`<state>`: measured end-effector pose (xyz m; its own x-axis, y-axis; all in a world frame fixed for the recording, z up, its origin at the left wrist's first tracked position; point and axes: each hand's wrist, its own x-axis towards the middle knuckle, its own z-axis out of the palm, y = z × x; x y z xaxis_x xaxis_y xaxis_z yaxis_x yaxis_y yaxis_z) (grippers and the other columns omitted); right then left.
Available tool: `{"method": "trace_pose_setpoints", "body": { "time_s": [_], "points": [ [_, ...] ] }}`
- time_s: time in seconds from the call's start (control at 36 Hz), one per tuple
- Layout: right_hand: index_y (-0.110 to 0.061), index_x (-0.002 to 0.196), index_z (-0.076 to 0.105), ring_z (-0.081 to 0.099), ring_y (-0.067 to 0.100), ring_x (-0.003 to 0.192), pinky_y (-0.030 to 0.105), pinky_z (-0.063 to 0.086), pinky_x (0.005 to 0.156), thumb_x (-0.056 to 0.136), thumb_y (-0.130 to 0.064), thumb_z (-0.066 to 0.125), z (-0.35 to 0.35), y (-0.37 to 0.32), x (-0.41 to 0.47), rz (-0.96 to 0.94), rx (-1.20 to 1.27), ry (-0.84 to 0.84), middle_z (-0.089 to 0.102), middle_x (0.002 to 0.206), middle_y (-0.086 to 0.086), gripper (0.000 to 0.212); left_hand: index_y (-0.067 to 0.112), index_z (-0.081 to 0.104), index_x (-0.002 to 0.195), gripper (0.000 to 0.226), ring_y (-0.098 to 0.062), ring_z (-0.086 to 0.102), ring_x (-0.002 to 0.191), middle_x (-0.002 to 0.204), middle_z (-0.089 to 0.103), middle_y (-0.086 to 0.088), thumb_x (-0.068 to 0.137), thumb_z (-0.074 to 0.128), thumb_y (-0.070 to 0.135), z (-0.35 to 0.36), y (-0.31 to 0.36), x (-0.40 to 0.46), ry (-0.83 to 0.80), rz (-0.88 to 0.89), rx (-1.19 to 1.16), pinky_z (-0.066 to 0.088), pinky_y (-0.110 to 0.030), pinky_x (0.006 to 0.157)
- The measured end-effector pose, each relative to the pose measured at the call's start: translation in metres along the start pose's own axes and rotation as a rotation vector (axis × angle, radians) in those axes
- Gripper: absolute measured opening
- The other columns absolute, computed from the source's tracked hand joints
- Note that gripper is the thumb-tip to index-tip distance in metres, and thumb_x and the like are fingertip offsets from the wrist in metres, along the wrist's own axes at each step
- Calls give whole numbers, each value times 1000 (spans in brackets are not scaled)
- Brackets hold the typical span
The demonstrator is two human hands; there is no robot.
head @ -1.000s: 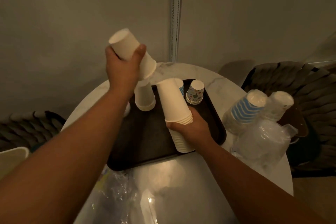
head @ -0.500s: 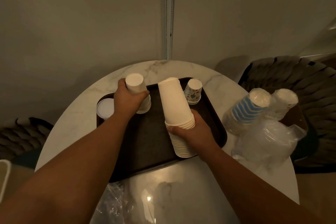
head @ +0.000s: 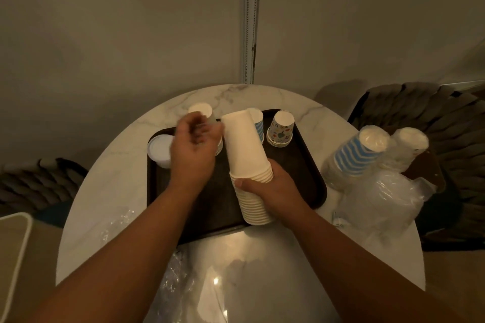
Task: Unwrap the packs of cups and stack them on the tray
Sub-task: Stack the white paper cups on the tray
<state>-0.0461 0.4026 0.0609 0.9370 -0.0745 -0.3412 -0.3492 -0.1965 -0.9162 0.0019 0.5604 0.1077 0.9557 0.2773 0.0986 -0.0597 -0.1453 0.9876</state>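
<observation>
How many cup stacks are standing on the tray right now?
4: plain white stack far left, low white stack left edge, blue-striped stack behind the held cups, patterned stack far right.

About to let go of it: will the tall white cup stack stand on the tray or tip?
The stack is tall, narrow and already leaning, so probably tippy. Paper cups look light; a nudge could topple it. The right hand grips mid-stack over the tray.
</observation>
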Motion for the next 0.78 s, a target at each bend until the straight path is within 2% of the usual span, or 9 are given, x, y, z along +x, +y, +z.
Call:
{"method": "trace_pose_setpoints", "body": {
  "time_s": [0.06,0.08,0.14,0.22,0.33,0.42,0.56,0.67,0.78],
  "points": [
    [-31,116,60,65,4,95,36,55,88,50,-49,88,4,-3,-3,-4,-17,-18,69,105,-12,74,19,48,130,53,3,62,97,113,59,7,84,74,23,10,9,-6,-153,-152,-117,53,-19,84],
    [-32,116,60,66,5,96,36,55,88,49,-51,88,6,-4,-4,-13,-37,-27,69,106,-12,75,22,51,126,58,-7,64,103,114,62,4,76,80,30,15,9,-7,-178,-208,-156,55,-27,87],
    [-33,116,59,65,6,98,37,55,89,44,-57,85,9,-6,-9,-28,-68,-36,69,107,-12,81,30,60,109,61,-20,67,103,109,69,-1,57,89,46,18,11,-9,-167,-256,-164,57,-42,87],
    [-32,118,59,64,7,99,37,54,90,45,-56,85,9,-8,-14,-41,-84,-30,68,109,-11,81,29,63,98,57,-20,70,96,102,72,-2,50,84,51,20,10,-11,-113,-265,-146,57,-50,86],
    [-31,121,56,61,8,102,25,49,85,61,-40,89,6,-10,-21,-58,-118,-16,64,112,-12,69,30,59,94,48,-17,69,93,101,70,0,57,82,50,25,8,-17,-43,-238,-81,57,-49,86],
    [-32,122,57,60,7,102,22,46,83,59,-36,90,6,-10,-24,-94,-134,32,64,111,-13,71,32,56,89,39,-15,67,93,101,67,2,66,85,44,30,9,-18,45,-232,-58,56,-48,87],
    [-38,109,57,60,5,95,23,46,80,56,-38,90,3,-8,-22,-113,-175,73,63,101,-16,63,29,56,95,45,-13,66,91,98,67,6,65,83,48,34,22,-2,103,-204,-53,55,-45,89],
    [-34,118,52,55,5,96,22,43,79,58,-39,90,-3,0,-19,-85,-165,93,56,102,-18,71,30,55,98,52,-10,67,90,99,67,8,60,80,55,15,53,44,165,-5,-78,57,-42,86],
    [-40,112,45,52,1,92,25,44,81,60,-41,89,-8,1,-13,-75,-141,119,52,96,-23,68,24,51,122,63,-7,60,102,114,61,10,71,80,47,-1,66,86,124,205,88,51,-23,88]
  ]
}}
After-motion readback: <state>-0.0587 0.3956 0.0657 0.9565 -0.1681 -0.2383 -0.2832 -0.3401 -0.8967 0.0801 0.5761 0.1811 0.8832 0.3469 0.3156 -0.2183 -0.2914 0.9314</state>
